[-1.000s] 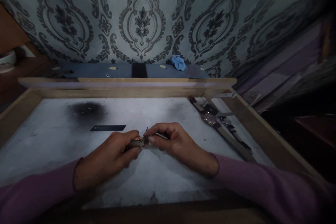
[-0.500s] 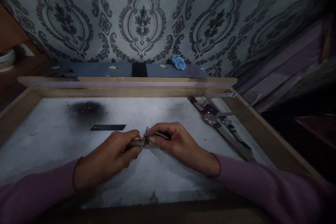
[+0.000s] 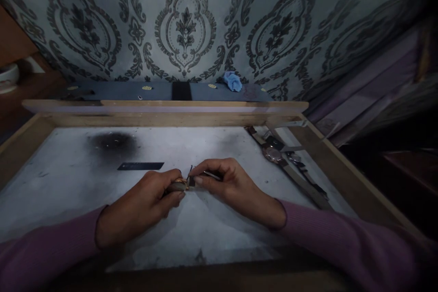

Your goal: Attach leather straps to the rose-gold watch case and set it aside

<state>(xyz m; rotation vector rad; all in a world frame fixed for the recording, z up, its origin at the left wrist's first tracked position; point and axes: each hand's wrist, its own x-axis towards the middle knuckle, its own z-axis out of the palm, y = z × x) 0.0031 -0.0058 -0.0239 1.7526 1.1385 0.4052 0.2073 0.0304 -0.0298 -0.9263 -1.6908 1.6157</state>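
Note:
My left hand [image 3: 142, 198] is closed around a gold-rimmed watch [image 3: 178, 185], thumb and fingers gripping its round case. Against the watch's right edge, my right hand [image 3: 232, 187] pinches a short dark brown strap piece [image 3: 192, 181]. A thin metal tool [image 3: 212, 174] also shows between the right fingers; what kind it is I cannot make out. A fine dark tip stands up near the right fingertips. Both hands meet just above the white work surface [image 3: 191, 237]. The fingers hide most of the watch and the strap.
A dark flat strip [image 3: 140, 166] lies beyond my left hand. At right, wristwatches [image 3: 273, 155] with long straps rest by the wooden side rail [image 3: 342, 164]. Behind the back rail, a crumpled blue cloth [image 3: 232, 81] sits on a blue-grey surface. A bowl [image 3: 8, 77] stands far left.
My right fingers have shifted very slightly at the strap end, and the small gap between watch and strap looks a touch wider. The left hand keeps its hold.

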